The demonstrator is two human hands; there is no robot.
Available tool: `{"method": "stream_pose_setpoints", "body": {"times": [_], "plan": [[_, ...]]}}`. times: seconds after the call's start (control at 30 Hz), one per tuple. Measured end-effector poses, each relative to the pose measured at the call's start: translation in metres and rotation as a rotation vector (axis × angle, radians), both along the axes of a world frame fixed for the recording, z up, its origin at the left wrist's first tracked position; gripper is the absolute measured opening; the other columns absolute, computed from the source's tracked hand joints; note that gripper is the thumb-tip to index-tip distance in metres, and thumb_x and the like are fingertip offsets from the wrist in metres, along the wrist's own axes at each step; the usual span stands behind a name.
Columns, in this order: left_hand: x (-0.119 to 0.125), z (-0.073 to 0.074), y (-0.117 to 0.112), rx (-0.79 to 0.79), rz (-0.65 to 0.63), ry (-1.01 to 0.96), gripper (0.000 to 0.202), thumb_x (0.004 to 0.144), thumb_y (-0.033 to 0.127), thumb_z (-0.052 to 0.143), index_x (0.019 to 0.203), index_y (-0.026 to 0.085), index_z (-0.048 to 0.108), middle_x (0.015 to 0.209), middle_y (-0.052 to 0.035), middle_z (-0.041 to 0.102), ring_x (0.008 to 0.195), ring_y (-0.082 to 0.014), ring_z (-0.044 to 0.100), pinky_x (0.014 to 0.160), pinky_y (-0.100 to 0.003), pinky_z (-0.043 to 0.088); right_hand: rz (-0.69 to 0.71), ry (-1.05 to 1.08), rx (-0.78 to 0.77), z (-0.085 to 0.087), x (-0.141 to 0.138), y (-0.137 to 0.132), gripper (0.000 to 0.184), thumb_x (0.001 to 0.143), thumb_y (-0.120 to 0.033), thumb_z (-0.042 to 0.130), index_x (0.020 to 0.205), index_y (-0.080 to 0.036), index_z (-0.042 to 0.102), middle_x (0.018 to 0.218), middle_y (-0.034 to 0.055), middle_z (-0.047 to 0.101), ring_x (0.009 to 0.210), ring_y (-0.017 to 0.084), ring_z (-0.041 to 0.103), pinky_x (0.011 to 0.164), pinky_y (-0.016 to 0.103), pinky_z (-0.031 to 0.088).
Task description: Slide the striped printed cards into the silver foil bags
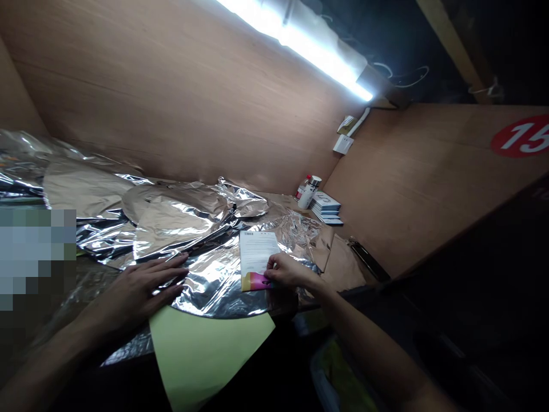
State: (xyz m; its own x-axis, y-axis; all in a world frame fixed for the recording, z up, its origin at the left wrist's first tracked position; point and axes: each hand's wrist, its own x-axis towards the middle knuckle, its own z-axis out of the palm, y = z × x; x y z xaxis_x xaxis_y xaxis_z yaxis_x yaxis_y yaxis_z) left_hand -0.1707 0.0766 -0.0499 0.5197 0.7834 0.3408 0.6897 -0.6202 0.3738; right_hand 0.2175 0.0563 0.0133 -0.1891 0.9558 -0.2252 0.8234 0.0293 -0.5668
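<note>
My right hand [285,271] pinches the lower right edge of a flat printed packet [258,252]. The packet is white with small text and a barcode at the top, and has a pink and yellow band along its bottom. It lies over a shiny silver foil piece [214,286] with a rounded front edge, which looks like a flat, uninflated foil balloon. My left hand [148,283] rests on the left part of this foil, fingers stretched out and holding nothing. A pale yellow-green sheet [210,355] hangs from under the foil at the front.
More silver foil pieces [171,220] overlap along the back and left. In the back right corner stand a white bottle [309,193] and a stack of booklets [326,207]. A dark narrow object [369,260] lies by the right wooden wall [429,189]. A light tube [300,43] hangs above.
</note>
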Motion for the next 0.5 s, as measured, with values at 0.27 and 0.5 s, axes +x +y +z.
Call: {"method": "stream_pose_setpoints", "body": {"times": [0.27, 0.5], "plan": [[0.011, 0.029, -0.009, 0.118, 0.054, 0.127, 0.033, 0.091, 0.056, 0.064, 0.112, 0.037, 0.081, 0.15, -0.0005, 0.062, 0.146, -0.0442, 0.046, 0.115, -0.068, 0.04, -0.071, -0.126, 0.522, 0.003, 0.012, -0.036, 0.046, 0.098, -0.05, 0.063, 0.129, -0.016, 0.062, 0.12, 0.0148, 0.07, 0.115, 0.029, 0.063, 0.099, 0.041, 0.047], [0.144, 0.022, -0.09, 0.336, -0.223, 0.251, 0.079, 0.085, 0.046, 0.071, 0.157, 0.022, 0.048, 0.161, -0.0118, 0.047, 0.145, -0.0387, 0.05, 0.109, -0.052, 0.053, 0.309, -0.249, 0.63, -0.05, -0.01, -0.136, 0.096, 0.087, -0.071, 0.067, 0.161, -0.019, 0.035, 0.153, 0.0204, 0.054, 0.139, 0.04, 0.048, 0.117, 0.064, 0.028]]}}
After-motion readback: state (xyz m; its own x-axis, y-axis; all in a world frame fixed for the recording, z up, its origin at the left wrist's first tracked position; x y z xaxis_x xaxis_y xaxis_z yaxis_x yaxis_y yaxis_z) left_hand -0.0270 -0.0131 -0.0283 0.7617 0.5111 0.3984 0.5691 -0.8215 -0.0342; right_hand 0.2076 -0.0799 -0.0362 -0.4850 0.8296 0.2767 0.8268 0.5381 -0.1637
